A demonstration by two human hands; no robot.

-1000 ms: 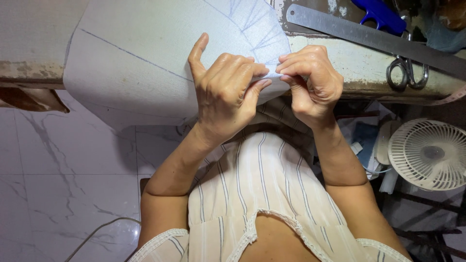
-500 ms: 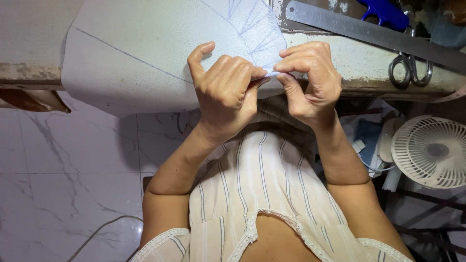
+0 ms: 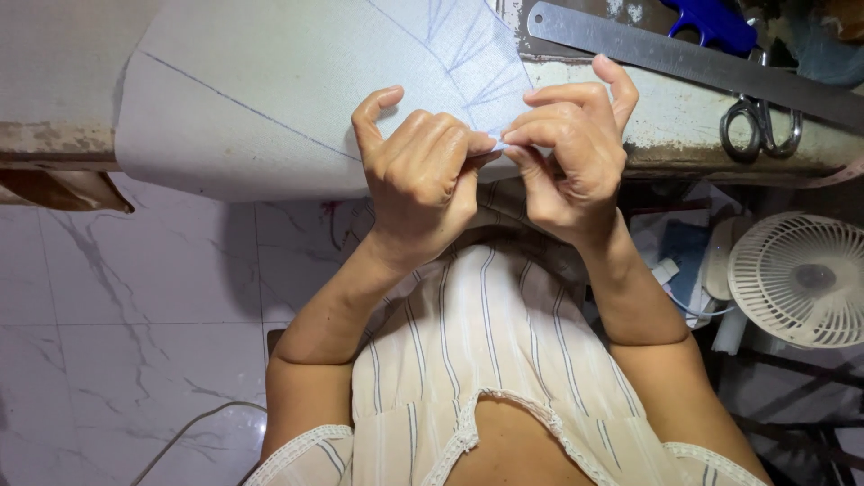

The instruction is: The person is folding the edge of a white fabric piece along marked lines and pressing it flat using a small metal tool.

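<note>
fingers of the left hand [image 3: 423,171] and right hand [image 3: 576,153] pinch together on the near edge of the pale fabric [image 3: 270,90]; scissors [image 3: 760,130] lie far right.

My left hand [image 3: 423,171] and right hand [image 3: 576,153] are raised close together, fingertips pinched and meeting. Both wrists bend upward, my forearms angling in from below

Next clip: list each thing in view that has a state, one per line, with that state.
Fabric: flat on the table, front edge hanging over, near corner pinched by both hands.
Left hand: shut on the fabric corner.
Right hand: shut on the same corner.
Ruler: lying flat on the table.
Scissors: lying on the table; blades hidden under the ruler.
Fan: below the table; running or not, cannot tell.
</note>
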